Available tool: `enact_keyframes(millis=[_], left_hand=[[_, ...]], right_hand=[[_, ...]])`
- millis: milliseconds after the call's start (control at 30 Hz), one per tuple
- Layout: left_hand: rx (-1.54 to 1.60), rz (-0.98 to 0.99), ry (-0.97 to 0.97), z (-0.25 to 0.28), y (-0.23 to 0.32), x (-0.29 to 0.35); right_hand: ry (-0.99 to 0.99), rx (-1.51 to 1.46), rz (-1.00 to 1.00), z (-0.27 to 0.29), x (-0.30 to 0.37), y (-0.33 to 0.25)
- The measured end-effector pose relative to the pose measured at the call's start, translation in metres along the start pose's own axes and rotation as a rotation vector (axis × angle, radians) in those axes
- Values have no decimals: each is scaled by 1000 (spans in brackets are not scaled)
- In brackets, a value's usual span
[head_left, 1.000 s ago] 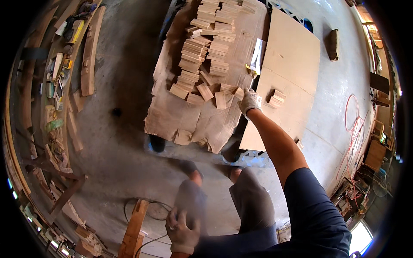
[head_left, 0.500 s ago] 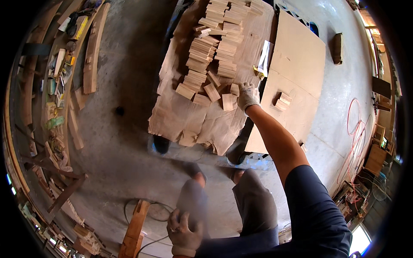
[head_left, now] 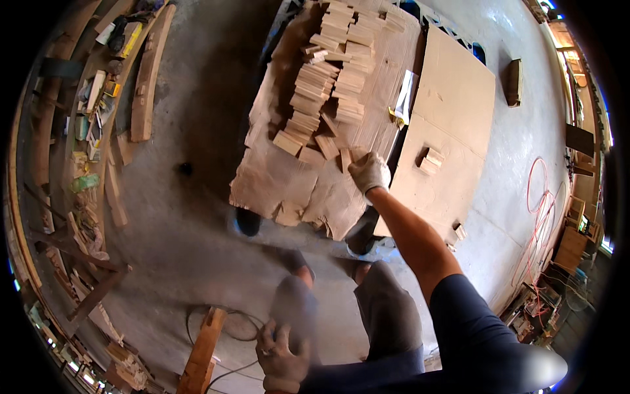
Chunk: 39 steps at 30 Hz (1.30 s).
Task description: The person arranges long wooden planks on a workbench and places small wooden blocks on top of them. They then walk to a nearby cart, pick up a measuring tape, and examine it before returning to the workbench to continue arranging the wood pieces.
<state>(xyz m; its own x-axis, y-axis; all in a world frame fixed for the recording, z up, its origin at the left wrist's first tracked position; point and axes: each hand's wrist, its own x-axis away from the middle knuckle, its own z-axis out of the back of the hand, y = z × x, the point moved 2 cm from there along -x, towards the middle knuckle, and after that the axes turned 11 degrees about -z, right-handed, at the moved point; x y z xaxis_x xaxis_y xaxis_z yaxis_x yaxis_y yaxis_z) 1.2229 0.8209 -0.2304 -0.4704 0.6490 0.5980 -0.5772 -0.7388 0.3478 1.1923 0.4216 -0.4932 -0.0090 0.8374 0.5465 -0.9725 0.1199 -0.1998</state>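
My right hand [head_left: 369, 172], in a pale work glove, reaches to the near right part of a brown, ragged-edged cardboard sheet [head_left: 262, 190]. Its fingers are closed on a small wooden block [head_left: 357, 153], partly hidden by the glove. Just left of it another wooden block [head_left: 345, 161] touches the sheet at an angle. Two uneven rows of similar wooden blocks [head_left: 314, 85] run away from me. Down by my leg rests my left hand [head_left: 283, 354], gloved too, fingers apart and holding nothing.
A flat cardboard panel [head_left: 453, 98] lies to the right, bearing a few blocks [head_left: 431, 161]. A white-and-yellow strip [head_left: 403, 98] lies between the sheets. Long timbers [head_left: 149, 79] and scraps line the left. A beam [head_left: 205, 351] stands near my left hand; red hose [head_left: 541, 203] lies right.
My right hand has come nearer and slightly left, shifting the blocks at the near end of the row. The left hand stays where it was.
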Motion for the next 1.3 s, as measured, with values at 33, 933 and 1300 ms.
enact_keyframes(millis=[33, 933, 1300], left_hand=[[1, -23, -9, 3, 2, -4], [24, -42, 84, 0, 3, -9], [21, 25, 34, 7, 11, -9]], right_hand=[[48, 31, -55, -10, -6, 5], [-189, 244, 62, 10, -51, -19], [-247, 27, 57, -7, -38, -5]])
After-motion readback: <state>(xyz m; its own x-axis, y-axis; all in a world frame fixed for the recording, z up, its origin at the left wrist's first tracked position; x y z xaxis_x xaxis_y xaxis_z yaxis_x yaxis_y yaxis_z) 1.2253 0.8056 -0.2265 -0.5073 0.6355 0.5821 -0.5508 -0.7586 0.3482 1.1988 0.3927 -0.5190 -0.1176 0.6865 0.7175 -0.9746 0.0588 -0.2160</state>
